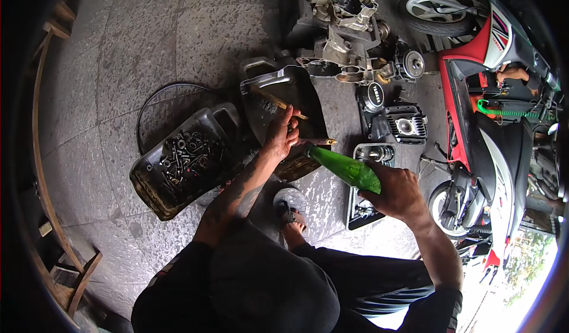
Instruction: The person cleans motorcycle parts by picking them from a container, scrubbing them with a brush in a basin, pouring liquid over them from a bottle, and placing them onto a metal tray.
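My right hand [396,194] is wrapped round the base of a green glass bottle [349,170], which tilts down toward my left hand. The bottle's mouth is close to a short rod with a brass-coloured end [323,141]. That rod sticks out of my closed left hand [282,134]; its exact kind I cannot make out. A wooden stick [269,98] runs past the fingertips of the same hand; whether they grip it is unclear. Below both hands lies a cut-open black plastic container [320,90], dirty inside.
Left of it, another cut container [142,182] holds many bolts and small parts. Engine casings [347,51], a cylinder block [406,125] and a tray [349,214] of parts lie on the right. A red and white motorcycle [459,96] stands beyond. My sandalled foot [292,214] is below.
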A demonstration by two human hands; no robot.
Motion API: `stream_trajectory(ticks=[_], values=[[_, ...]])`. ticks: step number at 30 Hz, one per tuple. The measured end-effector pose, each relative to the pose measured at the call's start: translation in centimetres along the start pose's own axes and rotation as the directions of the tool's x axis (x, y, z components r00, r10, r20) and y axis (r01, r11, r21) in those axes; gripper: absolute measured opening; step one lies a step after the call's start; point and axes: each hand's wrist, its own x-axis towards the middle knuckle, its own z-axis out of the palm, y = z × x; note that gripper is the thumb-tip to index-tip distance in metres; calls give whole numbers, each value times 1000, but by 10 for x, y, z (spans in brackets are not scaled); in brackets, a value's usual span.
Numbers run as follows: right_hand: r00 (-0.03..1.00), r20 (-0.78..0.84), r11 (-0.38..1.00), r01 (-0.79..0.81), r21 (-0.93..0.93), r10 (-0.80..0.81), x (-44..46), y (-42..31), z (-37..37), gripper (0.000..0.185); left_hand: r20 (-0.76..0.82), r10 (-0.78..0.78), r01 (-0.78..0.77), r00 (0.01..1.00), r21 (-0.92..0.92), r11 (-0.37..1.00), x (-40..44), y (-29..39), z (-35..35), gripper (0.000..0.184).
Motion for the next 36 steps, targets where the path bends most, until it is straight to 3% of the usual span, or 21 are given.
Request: stream_trajectory(ticks=[3, 5, 8, 12, 14, 15, 17, 18, 21, 22, 26, 27, 28, 29, 31, 33, 34, 36], values=[[1000, -2, 1000, 15, -1, -15, 1, 1, -1, 41, -130, -37, 47, 991, 73, 996, 2, -4, 0, 41], [1000, 20, 1000, -3, -28, 4, 1, 2, -2, 41, -35, -72, 74, 997, 63, 995, 4, -6, -4, 41], [1000, 25, 999, -12, -53, 14, -2, 10, -2, 40, -41, -115, 113, 992, -55, 992, 4, -13, -3, 40], [999, 35, 996, 9, -94, -6, -4, 20, -4, 41, -84, -118, 118, 989, -11, 993, -1, -9, 2, 38], [996, 88, 994, 7, -109, 2, -7, 24, -9, 42, 323, -338, 341, 884, 49, 939, 12, -7, -27, 38], [997, 78, 995, -5, -97, 13, -8, 27, -9, 42, 323, -351, 349, 879, 66, 935, 12, -8, -23, 38], [993, 113, 993, 39, -111, -26, -13, 33, -5, 43, 127, -293, 305, 948, -80, 949, 10, -14, -19, 29], [995, 95, 986, 46, -161, -31, -15, 37, 0, 46, 64, -244, 247, 968, -35, 968, 4, -12, -6, 28], [989, 149, 988, 6, -154, 18, -18, 42, 2, 51, 149, -280, 293, 948, -72, 953, 0, -14, 1, 27], [991, 134, 983, 14, -184, 11, -21, 47, 10, 55, 163, -303, 309, 939, -11, 951, 2, -13, -1, 26], [997, 55, 993, -62, 96, 57, -39, 66, 63, 52, 31, -335, 322, 942, 208, 924, -3, -5, 2, 35], [998, -61, 970, 3, 242, 12, -42, 74, 91, 57, -87, -273, 286, 958, 237, 928, -7, -7, 12, 31], [996, -16, 942, -81, 327, 91, -43, 74, 113, 60, -73, -288, 296, 955, 305, 905, -12, -2, 19, 26], [983, -174, 904, 20, 428, 60, -47, 74, 137, 63, -90, -328, 338, 940, 346, 875, -12, 4, 19, 18], [952, -290, 770, 111, 628, 99, -49, 72, 176, 63, -57, -380, 372, 923, 380, 847, -14, 12, 14, 14], [847, -515, 711, 281, 644, 131, -43, 67, 225, 66, -103, -327, 335, 940, 472, 815, -9, 15, 13, 14], [864, -474, 580, 302, 756, 169, -37, 63, 240, 68, -194, -213, 286, 957, 537, 793, -7, 13, 15, 13], [815, -496, 462, 331, 823, 299, -30, 51, 261, 70, -193, -255, 320, 947, 592, 740, -7, 23, 18, 15]])
